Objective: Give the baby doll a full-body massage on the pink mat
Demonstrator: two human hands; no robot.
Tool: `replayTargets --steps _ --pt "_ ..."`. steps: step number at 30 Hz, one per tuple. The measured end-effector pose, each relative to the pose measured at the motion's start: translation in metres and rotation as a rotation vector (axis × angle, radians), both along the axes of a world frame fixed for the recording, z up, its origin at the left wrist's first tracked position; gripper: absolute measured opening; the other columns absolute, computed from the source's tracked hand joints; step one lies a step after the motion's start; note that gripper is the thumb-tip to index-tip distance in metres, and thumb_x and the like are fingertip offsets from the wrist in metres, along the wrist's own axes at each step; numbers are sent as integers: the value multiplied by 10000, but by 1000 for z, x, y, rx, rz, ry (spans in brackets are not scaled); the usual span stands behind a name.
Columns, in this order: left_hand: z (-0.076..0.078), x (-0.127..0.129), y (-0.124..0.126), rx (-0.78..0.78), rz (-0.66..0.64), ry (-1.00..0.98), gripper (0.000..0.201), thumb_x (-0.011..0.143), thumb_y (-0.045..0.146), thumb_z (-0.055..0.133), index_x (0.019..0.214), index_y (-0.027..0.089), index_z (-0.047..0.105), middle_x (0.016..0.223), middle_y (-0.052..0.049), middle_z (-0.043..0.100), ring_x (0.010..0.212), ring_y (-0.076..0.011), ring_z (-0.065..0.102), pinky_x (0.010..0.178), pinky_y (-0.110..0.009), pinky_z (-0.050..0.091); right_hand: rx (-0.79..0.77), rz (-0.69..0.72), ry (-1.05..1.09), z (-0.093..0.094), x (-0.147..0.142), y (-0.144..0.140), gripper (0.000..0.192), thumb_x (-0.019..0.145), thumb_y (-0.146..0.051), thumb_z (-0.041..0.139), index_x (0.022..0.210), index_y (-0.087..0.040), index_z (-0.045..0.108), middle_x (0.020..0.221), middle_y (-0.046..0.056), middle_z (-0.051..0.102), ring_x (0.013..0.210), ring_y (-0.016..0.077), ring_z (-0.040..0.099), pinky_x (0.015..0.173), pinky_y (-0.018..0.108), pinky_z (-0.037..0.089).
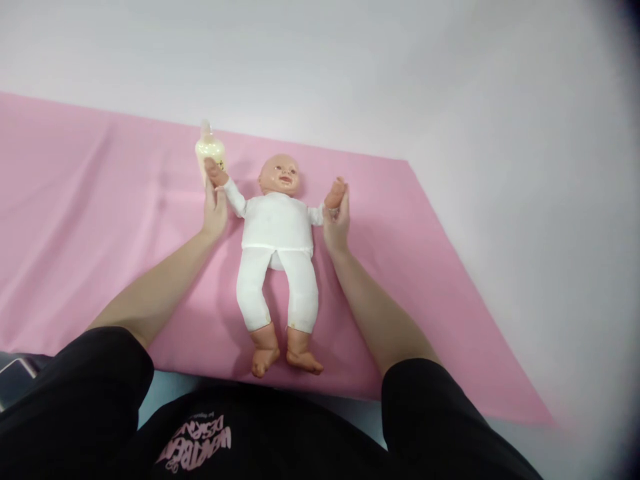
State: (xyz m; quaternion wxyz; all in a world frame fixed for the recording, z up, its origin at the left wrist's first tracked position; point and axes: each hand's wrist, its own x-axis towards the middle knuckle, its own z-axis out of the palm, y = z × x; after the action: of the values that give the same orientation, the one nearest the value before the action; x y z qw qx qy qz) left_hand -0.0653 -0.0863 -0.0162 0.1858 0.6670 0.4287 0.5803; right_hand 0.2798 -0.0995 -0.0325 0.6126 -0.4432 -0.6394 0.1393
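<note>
fingers of the left hand (215,212) are closed lightly around the raised arm of a baby doll (277,247), just below its small hand; exactly how tightly they close is hard to make out at this size. a pale yellow feeding bottle (210,150) stands upright just behind that hand, close to the doll's fist. the doll lies on its back in the middle of a pink cloth (75,200), dressed in a white top and white leggings, bare feet pointing toward the person. further right, the right hand (337,223) cups the doll's other arm near the wrist, fingers curled under it, a ring showing on one finger. both forearms reach forward from black sleeves (95,387). handled well, this grip looks best kept loose and even on both sides, supporting each arm near the wrist, with the left elbow kept clear of the bottle so it stays standing.
</note>
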Motion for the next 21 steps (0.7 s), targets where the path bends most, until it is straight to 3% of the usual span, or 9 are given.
replayTargets --steps 3,6,9,12,17,21 --pt "8 12 -14 68 -8 121 818 1021 769 336 1660 261 293 1622 -164 484 1544 -329 430 1298 -516 313 -1 108 -232 10 -16 -15 611 1024 -420 489 1617 -312 388 1604 91 537 1518 281 479 1299 573 353" --pt "11 20 -21 79 -78 344 772 1028 731 366 1608 224 428 1534 -182 570 1473 -357 497 1264 -542 347 9 189 -411 16 -25 -23 564 988 -231 442 1537 -320 532 1535 60 612 1454 278 530 1290 565 360" --pt "13 25 -23 69 -135 538 673 1058 630 362 1557 211 530 1489 -181 606 1397 -374 543 1228 -575 365 -1 212 -461 20 -29 -26 654 917 -133 436 1537 -312 545 1528 47 616 1448 279 517 1281 570 360" --pt "15 28 -25 64 -137 606 613 1065 565 363 1528 221 573 1481 -167 614 1353 -377 564 1198 -587 386 -7 207 -472 21 -29 -27 681 890 -127 442 1536 -316 545 1508 41 627 1433 274 524 1274 563 371" --pt "12 24 -23 76 -41 409 692 1041 672 394 1552 216 495 1503 -182 588 1414 -365 527 1244 -572 350 -18 128 -310 13 -25 -23 589 990 -295 456 1578 -309 454 1567 81 576 1474 287 506 1296 586 349" --pt "1 11 -9 33 58 69 721 1038 726 377 1589 262 360 1578 -170 507 1487 -300 482 1261 -496 360 -10 10 -94 4 -15 -11 708 1031 -537 437 1661 -282 238 1710 128 365 1605 276 356 1311 575 335"
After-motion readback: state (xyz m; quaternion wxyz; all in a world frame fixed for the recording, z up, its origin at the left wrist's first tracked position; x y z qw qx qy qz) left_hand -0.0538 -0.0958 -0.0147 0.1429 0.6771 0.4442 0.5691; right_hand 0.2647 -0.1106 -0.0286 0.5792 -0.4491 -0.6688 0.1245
